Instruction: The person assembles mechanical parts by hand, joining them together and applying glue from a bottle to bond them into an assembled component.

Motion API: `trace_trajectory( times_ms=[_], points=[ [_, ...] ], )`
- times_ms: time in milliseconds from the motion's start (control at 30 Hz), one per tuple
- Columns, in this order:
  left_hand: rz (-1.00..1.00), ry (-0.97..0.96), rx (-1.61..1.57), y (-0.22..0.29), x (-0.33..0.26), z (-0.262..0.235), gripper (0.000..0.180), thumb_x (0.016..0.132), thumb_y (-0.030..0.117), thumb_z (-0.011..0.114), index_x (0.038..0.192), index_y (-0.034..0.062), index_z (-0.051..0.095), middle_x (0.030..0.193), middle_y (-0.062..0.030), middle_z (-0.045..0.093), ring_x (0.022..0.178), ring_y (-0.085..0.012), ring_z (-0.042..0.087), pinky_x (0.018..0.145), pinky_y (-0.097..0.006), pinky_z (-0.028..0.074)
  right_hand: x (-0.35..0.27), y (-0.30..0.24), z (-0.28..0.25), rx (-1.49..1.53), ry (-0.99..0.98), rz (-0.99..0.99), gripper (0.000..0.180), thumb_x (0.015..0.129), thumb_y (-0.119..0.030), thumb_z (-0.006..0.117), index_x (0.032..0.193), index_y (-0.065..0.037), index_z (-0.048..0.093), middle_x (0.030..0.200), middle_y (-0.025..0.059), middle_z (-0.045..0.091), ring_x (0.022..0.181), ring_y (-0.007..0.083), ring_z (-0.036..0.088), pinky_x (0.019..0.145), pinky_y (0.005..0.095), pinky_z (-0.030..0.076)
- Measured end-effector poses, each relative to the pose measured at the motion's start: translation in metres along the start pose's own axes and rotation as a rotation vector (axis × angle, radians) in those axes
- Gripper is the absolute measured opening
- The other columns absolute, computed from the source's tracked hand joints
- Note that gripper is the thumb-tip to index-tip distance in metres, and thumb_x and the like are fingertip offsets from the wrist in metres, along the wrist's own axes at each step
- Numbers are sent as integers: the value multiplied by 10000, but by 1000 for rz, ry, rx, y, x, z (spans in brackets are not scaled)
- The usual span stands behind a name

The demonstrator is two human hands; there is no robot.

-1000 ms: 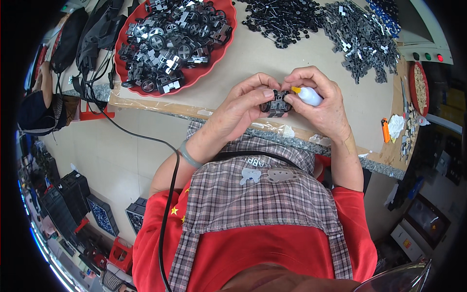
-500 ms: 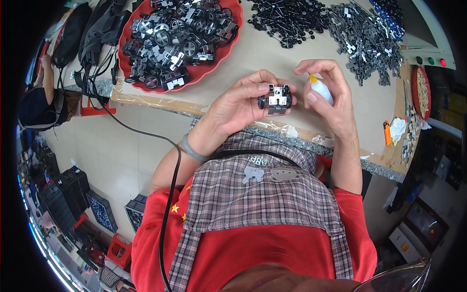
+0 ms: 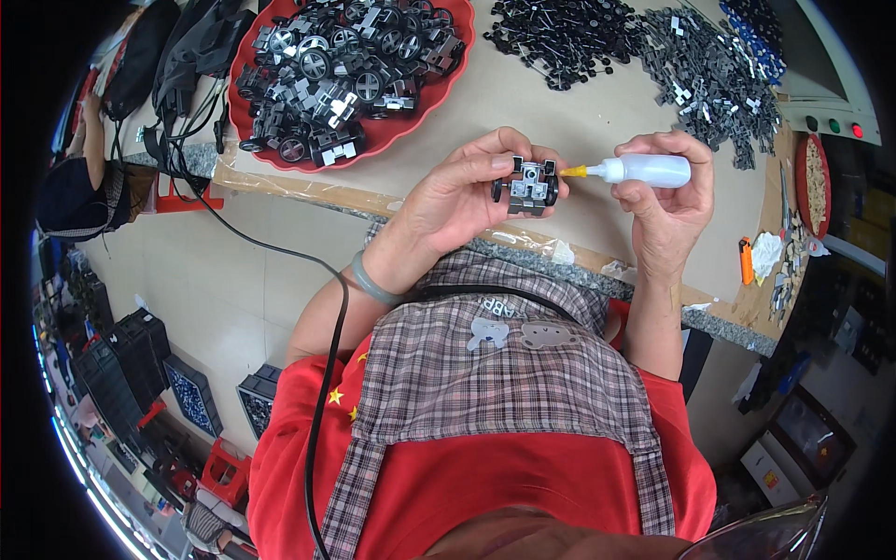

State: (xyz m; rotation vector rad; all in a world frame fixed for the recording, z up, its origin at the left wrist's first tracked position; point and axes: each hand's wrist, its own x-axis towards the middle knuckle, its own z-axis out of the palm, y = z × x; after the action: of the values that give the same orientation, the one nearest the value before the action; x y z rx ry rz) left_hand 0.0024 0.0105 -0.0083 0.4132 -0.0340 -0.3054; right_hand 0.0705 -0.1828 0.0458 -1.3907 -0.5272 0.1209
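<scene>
My left hand [image 3: 471,182] grips a small toy car chassis [image 3: 529,187], grey and silver with black wheels, over the table's near edge. In my right hand [image 3: 667,201] is a white squeeze bottle [image 3: 653,170], lying level, its yellow nozzle tip [image 3: 574,172] pointing left. The tip meets or nearly meets the chassis by its right wheel; I cannot tell whether it touches. Beyond my left hand stands a red scalloped tray [image 3: 411,131] heaped with similar wheeled chassis [image 3: 369,86].
Piles of black wheel axles [image 3: 565,42] and grey plastic parts [image 3: 714,84] lie at the back. An orange cutter [image 3: 746,260], crumpled white tissue [image 3: 767,254] and a red dish [image 3: 812,187] are on the right. A black cable [image 3: 280,254] hangs at left; a co-worker's arm [image 3: 93,140] shows beyond.
The squeeze bottle has turned from upright-tilted to level, and its nozzle now points at the chassis. My right hand has shifted right; the chassis has tilted slightly in my left hand.
</scene>
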Motion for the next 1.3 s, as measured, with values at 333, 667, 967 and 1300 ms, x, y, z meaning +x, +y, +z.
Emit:
trace_trajectory(
  times_ms=[333, 667, 967, 1300],
  points=[
    [16, 2, -55, -2, 1, -2, 177, 866, 168, 563, 980, 34, 546, 1111, -188, 581, 1015, -322, 610, 840, -384, 499, -5, 2, 5, -304, 9, -218, 452, 880, -237, 637, 1200, 51, 503, 880, 152, 661, 733, 164, 651, 632, 242, 528],
    [1, 43, 46, -3, 0, -1, 263, 835, 261, 603, 971, 61, 499, 1110, -198, 526, 1014, -311, 600, 831, -386, 539, -7, 0, 7, -453, -12, -282, 471, 878, -285, 632, 1185, 56, 526, 879, 170, 665, 766, 183, 665, 630, 254, 520],
    [-4, 43, 53, -2, 1, 0, 269, 838, 262, 603, 980, 57, 503, 1106, -194, 529, 1015, -311, 601, 834, -387, 539, -7, -2, 4, -492, -34, -287, 466, 857, -266, 656, 1176, 50, 531, 935, 171, 661, 781, 209, 673, 635, 277, 534],
    [12, 49, 74, -2, 1, 2, 250, 844, 246, 596, 983, 61, 501, 1123, -193, 526, 1051, -314, 582, 863, -409, 528, -6, -1, 4, -482, -20, -296, 459, 856, -267, 660, 1166, 49, 538, 931, 173, 662, 769, 205, 672, 633, 282, 538]
  ],
)
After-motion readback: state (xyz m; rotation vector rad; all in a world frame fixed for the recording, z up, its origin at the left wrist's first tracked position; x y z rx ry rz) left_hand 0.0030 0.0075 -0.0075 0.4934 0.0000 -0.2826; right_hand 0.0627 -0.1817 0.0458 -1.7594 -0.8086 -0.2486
